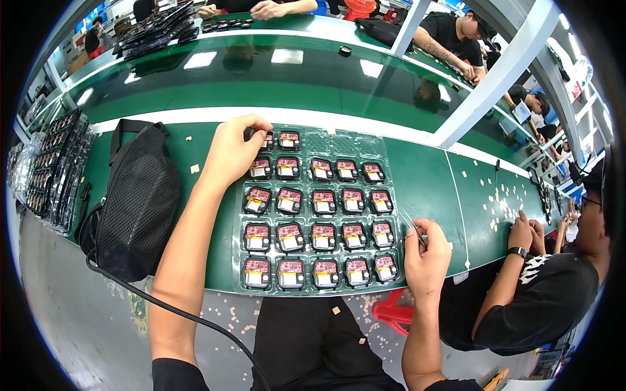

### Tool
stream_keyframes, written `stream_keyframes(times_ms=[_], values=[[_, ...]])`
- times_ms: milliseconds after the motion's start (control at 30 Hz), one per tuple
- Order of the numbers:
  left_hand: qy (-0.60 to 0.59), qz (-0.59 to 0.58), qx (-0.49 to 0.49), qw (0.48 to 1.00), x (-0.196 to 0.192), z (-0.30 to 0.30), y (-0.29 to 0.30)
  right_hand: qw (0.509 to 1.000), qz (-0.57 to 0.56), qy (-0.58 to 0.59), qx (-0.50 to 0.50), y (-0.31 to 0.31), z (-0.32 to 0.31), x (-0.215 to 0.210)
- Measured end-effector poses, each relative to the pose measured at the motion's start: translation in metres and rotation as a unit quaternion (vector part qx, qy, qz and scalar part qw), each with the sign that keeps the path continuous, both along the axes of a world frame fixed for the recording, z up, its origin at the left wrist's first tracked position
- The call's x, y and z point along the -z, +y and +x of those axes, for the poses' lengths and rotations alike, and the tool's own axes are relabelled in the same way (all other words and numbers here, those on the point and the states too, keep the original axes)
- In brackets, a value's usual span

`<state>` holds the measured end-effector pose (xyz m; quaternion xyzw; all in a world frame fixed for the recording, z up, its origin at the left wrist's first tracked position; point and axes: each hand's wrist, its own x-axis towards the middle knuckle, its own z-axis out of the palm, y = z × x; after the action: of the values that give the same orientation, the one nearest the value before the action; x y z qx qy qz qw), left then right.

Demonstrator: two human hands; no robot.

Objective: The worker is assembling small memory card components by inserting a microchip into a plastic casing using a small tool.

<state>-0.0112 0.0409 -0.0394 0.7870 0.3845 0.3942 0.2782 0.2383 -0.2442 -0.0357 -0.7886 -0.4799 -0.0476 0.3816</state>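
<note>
Black-framed modules with red-and-white faces are set in a clear plastic tray, which is laid flat on a green work surface. Four rows of five are held nearest the person, and two more modules are seated at the left end of the far row. At that far-left corner, one module is partly covered by the left hand, with fingers curled in; whether it is gripped or only touched cannot be told. Slim metal tweezers are held between thumb and fingers by the right hand, just beside the tray's right edge. Left of the left forearm, a black mesh bag is laid, with stacked trays beyond it. Small pale pieces are scattered at the right, near a co-worker in black.
</note>
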Motion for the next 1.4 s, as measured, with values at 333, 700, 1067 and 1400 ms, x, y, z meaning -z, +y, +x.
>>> stream_keyframes(times_ms=[333,700,1067,1400], values=[[-0.023,-0.008,0.002,1.0,0.0005,0.0019,0.0002,1.0,0.002,-0.002,-0.001,-0.0008,-0.0001,-0.0011],[-0.017,-0.023,0.009,1.0,0.0009,-0.001,0.0021,1.0,-0.002,-0.015,-0.008,0.0,0.001,-0.0012],[-0.012,-0.023,0.01,1.0,0.0016,-0.0016,0.0006,1.0,-0.016,-0.003,-0.002,-0.0027,-0.0001,-0.0016],[-0.011,-0.026,0.005,1.0,0.0009,0.0011,0.0037,1.0,-0.013,-0.014,-0.006,-0.0004,0.001,-0.0031]])
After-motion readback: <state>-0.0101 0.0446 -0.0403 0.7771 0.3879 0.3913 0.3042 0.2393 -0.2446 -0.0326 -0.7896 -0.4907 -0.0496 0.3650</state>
